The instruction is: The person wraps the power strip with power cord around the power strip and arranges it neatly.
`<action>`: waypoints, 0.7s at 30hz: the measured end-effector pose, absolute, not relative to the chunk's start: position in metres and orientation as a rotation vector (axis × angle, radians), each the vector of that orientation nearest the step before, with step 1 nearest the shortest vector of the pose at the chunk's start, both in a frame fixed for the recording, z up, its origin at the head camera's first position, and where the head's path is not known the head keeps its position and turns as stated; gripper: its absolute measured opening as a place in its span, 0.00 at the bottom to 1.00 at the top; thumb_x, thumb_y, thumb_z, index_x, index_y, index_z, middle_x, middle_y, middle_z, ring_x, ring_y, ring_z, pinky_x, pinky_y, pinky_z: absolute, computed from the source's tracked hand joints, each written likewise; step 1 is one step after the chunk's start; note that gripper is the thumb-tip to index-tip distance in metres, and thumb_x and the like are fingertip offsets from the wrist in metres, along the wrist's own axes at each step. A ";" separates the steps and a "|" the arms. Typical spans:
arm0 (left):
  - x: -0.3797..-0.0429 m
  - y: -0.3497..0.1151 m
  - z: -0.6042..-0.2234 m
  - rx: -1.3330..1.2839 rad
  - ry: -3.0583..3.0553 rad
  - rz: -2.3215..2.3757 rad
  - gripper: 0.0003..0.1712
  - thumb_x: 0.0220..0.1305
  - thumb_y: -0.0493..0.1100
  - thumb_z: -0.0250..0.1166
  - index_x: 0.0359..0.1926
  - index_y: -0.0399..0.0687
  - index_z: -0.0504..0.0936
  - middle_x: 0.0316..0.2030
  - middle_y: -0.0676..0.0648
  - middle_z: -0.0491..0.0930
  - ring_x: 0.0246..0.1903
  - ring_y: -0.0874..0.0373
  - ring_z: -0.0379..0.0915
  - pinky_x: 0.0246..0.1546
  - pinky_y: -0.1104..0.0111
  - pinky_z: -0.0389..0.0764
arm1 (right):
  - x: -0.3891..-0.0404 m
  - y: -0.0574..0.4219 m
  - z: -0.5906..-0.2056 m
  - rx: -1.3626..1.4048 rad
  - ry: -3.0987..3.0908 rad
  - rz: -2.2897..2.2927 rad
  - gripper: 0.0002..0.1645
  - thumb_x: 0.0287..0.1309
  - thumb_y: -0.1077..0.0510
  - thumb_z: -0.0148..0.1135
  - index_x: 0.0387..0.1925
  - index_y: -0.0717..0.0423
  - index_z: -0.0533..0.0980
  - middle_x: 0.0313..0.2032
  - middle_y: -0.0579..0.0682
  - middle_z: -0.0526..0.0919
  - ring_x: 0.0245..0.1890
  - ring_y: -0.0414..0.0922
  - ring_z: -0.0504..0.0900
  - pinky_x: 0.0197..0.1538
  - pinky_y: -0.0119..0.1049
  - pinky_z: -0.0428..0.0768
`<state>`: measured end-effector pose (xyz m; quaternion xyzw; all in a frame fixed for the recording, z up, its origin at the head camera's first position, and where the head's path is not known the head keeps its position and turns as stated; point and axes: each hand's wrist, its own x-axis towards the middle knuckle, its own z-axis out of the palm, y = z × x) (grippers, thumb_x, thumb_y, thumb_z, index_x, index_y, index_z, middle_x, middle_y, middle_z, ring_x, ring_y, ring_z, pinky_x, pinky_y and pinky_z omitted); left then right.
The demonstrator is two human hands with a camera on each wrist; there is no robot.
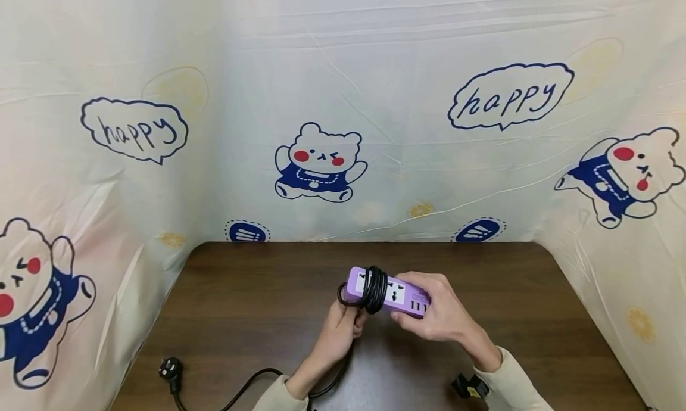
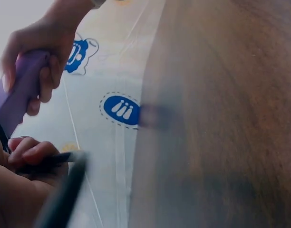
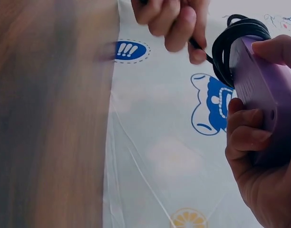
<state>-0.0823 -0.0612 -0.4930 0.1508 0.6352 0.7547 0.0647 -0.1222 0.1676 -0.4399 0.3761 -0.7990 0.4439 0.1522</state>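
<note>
A purple power strip (image 1: 409,296) with white sockets is held above the table, several turns of its black cord (image 1: 375,289) wound round one end. My right hand (image 1: 440,308) grips the other end, thumb on one side and fingers curled on the other, as the right wrist view shows. Just below the wound end, my left hand (image 1: 336,333) holds the cord in curled fingers. From there the loose cord runs down to the table and leftward to a black plug (image 1: 171,368) lying at the front left.
A small black object with a yellow mark (image 1: 470,387) lies by my right sleeve, partly hidden. The brown wooden table (image 1: 257,315) is bounded at the back and sides by a pale printed cloth (image 1: 407,101) with bears and "happy" bubbles.
</note>
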 end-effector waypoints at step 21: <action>-0.011 -0.068 -0.489 0.705 2.982 1.141 0.16 0.80 0.48 0.47 0.29 0.55 0.66 0.16 0.64 0.58 0.15 0.71 0.54 0.15 0.76 0.59 | -0.136 0.179 -0.442 0.875 -2.418 1.256 0.32 0.39 0.53 0.80 0.51 0.45 0.81 0.41 0.40 0.85 0.31 0.39 0.81 0.30 0.33 0.80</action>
